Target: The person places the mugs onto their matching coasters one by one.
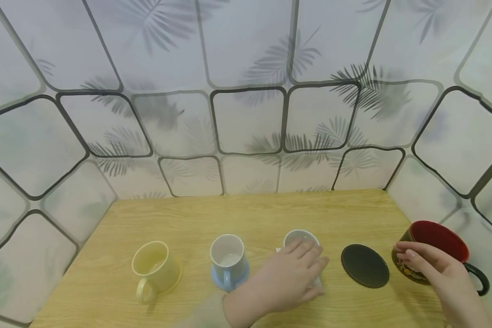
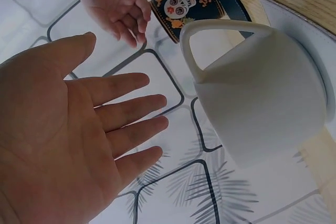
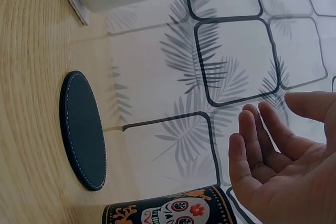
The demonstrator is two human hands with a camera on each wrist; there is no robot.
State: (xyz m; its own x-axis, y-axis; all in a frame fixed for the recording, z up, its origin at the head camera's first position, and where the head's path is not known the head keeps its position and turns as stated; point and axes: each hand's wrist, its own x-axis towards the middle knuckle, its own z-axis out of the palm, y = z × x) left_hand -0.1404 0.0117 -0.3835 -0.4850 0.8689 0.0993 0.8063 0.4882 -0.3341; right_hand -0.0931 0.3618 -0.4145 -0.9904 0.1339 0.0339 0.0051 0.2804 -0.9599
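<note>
My left hand point(image 1: 280, 280) is stretched out over a white mug point(image 1: 297, 236), covering much of it in the head view. In the left wrist view its fingers point(image 2: 128, 106) are spread and nearly straight, apart from the white mug point(image 2: 262, 93) and its handle. On the far right, my right hand point(image 1: 447, 273) overlaps a black mug point(image 1: 436, 237) with a red inside. The right wrist view shows relaxed, slightly bent fingers point(image 3: 265, 153) with nothing between them, above the black mug's skull print point(image 3: 178, 211). The white mug stands on a square white coaster point(image 1: 316, 284).
A round black coaster point(image 1: 365, 265) lies between the white and black mugs. Left of the white mug, a light blue mug point(image 1: 229, 264) sits on a blue coaster point(image 1: 218, 280). Farther left, a yellow mug point(image 1: 157, 269) rests on a yellow coaster point(image 1: 178, 275). Patterned cloth walls point(image 1: 246, 118) surround the wooden table point(image 1: 197, 218).
</note>
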